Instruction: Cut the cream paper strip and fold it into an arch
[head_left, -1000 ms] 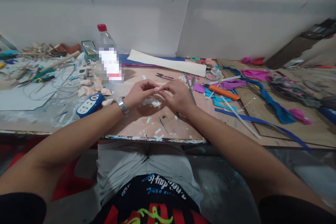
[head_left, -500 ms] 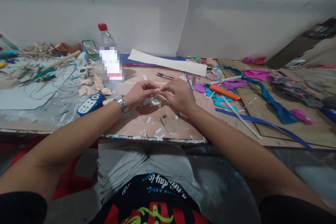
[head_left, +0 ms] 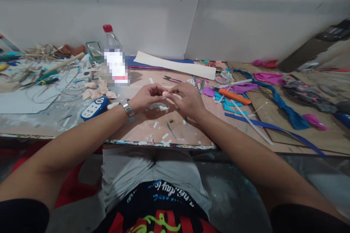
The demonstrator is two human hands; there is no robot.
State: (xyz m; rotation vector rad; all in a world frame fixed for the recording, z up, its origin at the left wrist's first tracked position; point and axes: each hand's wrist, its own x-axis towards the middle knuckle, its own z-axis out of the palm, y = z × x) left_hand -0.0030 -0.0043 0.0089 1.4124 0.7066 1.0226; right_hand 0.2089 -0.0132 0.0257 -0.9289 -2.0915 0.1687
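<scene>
A small, crumpled peach-coloured piece of paper [head_left: 165,94] sits between my two hands above the worktable. My left hand [head_left: 149,96], with a metal watch [head_left: 127,108] on its wrist, pinches it from the left. From the other side, my right hand [head_left: 187,100] closes thumb and fingers on its right end. My fingers partly cover the piece, so its full shape is hidden. More crumpled peach pieces [head_left: 91,93] lie to the left, behind a blue and white power socket [head_left: 94,108].
Behind my hands stand a red-capped bottle [head_left: 111,40] and a long cream strip [head_left: 175,66]. An orange utility knife [head_left: 234,95] lies at right among coloured paper scraps. Farther right are a blue twisted strip [head_left: 281,103] and a tilted dark bottle [head_left: 308,49]. Green-handled pliers [head_left: 46,80] lie left.
My fingertips have shifted slightly, and more of the peach paper piece shows between them now. Both arms stay almost in place, and the things on the table have not moved.
</scene>
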